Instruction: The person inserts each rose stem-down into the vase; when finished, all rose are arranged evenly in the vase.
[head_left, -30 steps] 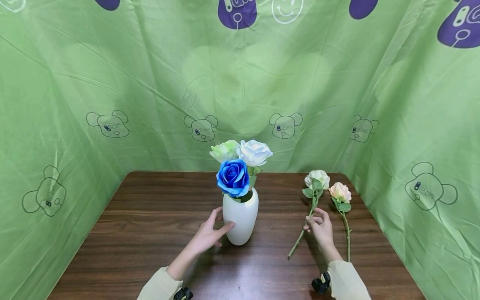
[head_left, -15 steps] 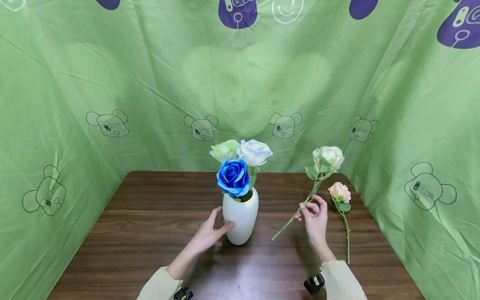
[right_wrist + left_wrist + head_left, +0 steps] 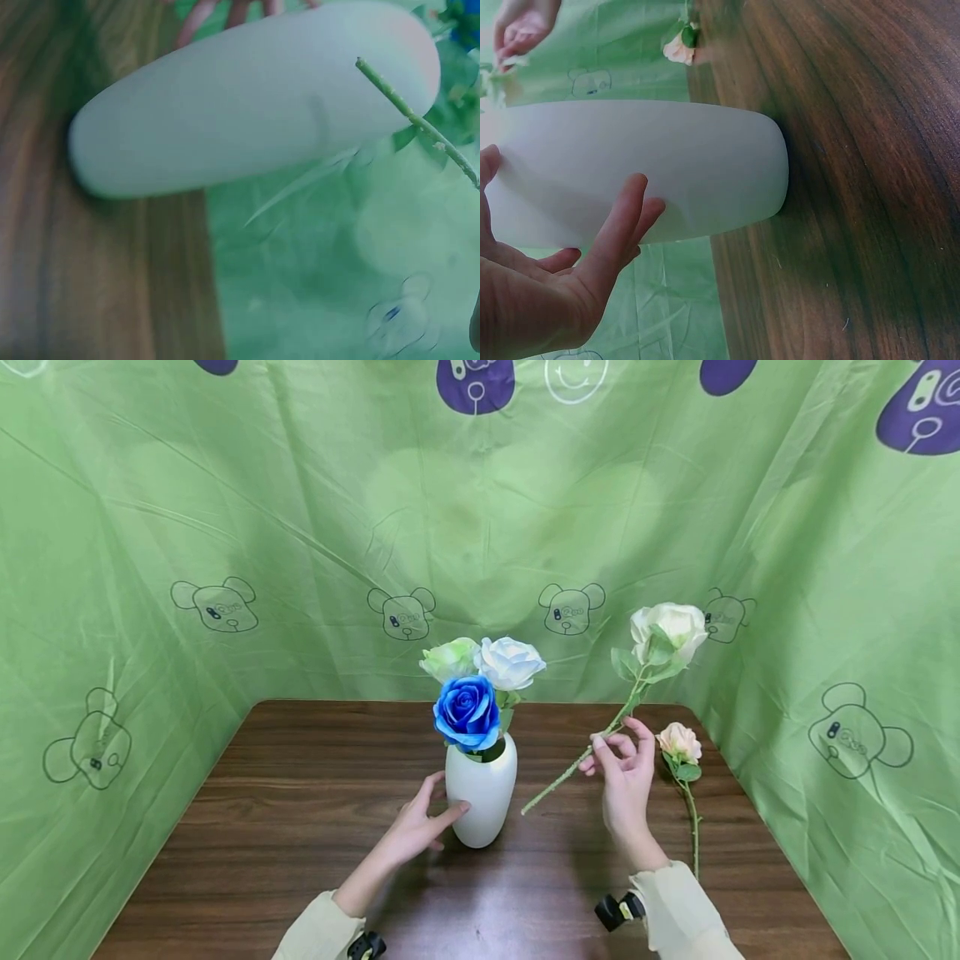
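A white vase (image 3: 482, 797) stands upright on the table, holding a blue rose (image 3: 466, 714), a pale green rose (image 3: 450, 660) and a white-blue rose (image 3: 510, 663). My left hand (image 3: 416, 833) rests against its left side; in the left wrist view, straight, spread fingers (image 3: 619, 225) lie along the vase. Raised right of the vase, my right hand (image 3: 628, 785) pinches the stem of a white rose (image 3: 675, 631) between thumb and fingers. The bloom tilts up and right, while the cut stem end (image 3: 367, 69) points down toward the vase, overlapping it in the right wrist view.
On the right of the brown wooden table (image 3: 300, 793) lies a pale pink rose (image 3: 680, 743), its stem toward the front edge. Green cloth (image 3: 480, 527) with printed bears surrounds the table behind and at both sides.
My right hand has lifted the white rose off the table and brought it up and left, its stem end nearing the vase. The left hand and vase have stayed put.
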The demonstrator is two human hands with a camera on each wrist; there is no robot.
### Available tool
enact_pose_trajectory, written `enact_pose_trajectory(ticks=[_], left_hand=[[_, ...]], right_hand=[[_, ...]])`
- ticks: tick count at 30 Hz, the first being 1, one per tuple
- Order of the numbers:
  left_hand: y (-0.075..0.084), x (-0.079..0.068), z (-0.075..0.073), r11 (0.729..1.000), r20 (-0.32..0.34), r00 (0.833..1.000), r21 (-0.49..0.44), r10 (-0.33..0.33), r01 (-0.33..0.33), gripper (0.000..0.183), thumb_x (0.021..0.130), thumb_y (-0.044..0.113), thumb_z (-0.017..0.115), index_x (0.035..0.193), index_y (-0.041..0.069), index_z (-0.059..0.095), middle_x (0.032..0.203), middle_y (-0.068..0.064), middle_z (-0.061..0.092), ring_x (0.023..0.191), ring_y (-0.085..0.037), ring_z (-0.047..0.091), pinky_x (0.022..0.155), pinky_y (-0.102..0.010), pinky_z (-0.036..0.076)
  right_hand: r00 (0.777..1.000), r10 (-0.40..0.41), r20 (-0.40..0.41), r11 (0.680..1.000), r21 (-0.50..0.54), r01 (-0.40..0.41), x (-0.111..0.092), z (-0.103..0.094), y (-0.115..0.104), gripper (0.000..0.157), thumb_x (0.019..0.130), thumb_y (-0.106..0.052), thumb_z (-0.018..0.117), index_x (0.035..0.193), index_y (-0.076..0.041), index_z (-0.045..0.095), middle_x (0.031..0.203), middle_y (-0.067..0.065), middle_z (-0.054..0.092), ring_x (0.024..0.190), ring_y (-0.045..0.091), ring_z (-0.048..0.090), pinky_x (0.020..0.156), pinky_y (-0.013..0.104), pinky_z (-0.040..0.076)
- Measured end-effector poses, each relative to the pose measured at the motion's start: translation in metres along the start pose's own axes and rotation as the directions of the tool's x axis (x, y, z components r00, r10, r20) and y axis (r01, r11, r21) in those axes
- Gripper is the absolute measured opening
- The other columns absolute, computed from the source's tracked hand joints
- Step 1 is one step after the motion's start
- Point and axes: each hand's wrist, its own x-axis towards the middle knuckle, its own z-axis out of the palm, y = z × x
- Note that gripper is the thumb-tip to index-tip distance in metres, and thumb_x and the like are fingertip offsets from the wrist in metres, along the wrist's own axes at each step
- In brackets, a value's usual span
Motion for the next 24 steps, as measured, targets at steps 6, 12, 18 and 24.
enact_pose_trajectory(ticks=[6, 12, 18, 24], left_hand=[[-0.001, 0.001, 0.0, 1.0, 0.002, 1.0, -0.008, 0.003, -0.003, 0.062, 0.086, 0.032, 0.057, 0.134, 0.008, 0.026, 0.128, -0.026, 0.036, 0.057, -0.021, 0.059, 0.049, -0.032, 0.051], [-0.002, 0.001, 0.0, 1.0, 0.004, 1.0, -0.002, 0.006, -0.006, 0.062, 0.086, 0.032, 0.057, 0.135, 0.008, 0.026, 0.128, -0.026, 0.037, 0.054, -0.02, 0.059, 0.049, -0.032, 0.051], [-0.001, 0.001, 0.0, 1.0, -0.004, 1.0, 0.0, 0.003, -0.003, 0.062, 0.086, 0.031, 0.057, 0.134, 0.008, 0.027, 0.127, -0.026, 0.038, 0.05, -0.02, 0.058, 0.048, -0.032, 0.051], [-0.002, 0.001, 0.001, 1.0, 0.001, 1.0, -0.004, 0.001, -0.001, 0.063, 0.086, 0.032, 0.057, 0.135, 0.008, 0.026, 0.128, -0.026, 0.038, 0.053, -0.02, 0.059, 0.048, -0.032, 0.051]], right_hand=[[0.997, -0.002, -0.076, 0.996, 0.088, 0.009, 0.008, 0.096, -0.073, 0.044, 0.082, 0.014, 0.051, 0.119, 0.003, 0.028, 0.078, 0.013, 0.055, 0.046, 0.019, 0.055, 0.042, 0.022, 0.046], [0.996, -0.064, -0.066, 0.995, 0.072, 0.069, 0.024, 0.115, -0.078, 0.044, 0.082, 0.012, 0.053, 0.118, 0.001, 0.03, 0.08, 0.016, 0.054, 0.047, 0.02, 0.055, 0.043, 0.023, 0.047], [0.991, -0.127, -0.034, 0.992, 0.012, 0.128, 0.037, 0.128, -0.081, 0.044, 0.082, 0.01, 0.054, 0.118, 0.002, 0.029, 0.082, 0.02, 0.051, 0.048, 0.02, 0.055, 0.045, 0.025, 0.048], [0.989, -0.135, 0.052, 0.989, -0.054, 0.138, 0.037, 0.135, -0.076, 0.045, 0.083, 0.009, 0.054, 0.119, 0.001, 0.029, 0.085, 0.018, 0.052, 0.05, 0.02, 0.056, 0.048, 0.026, 0.05]])
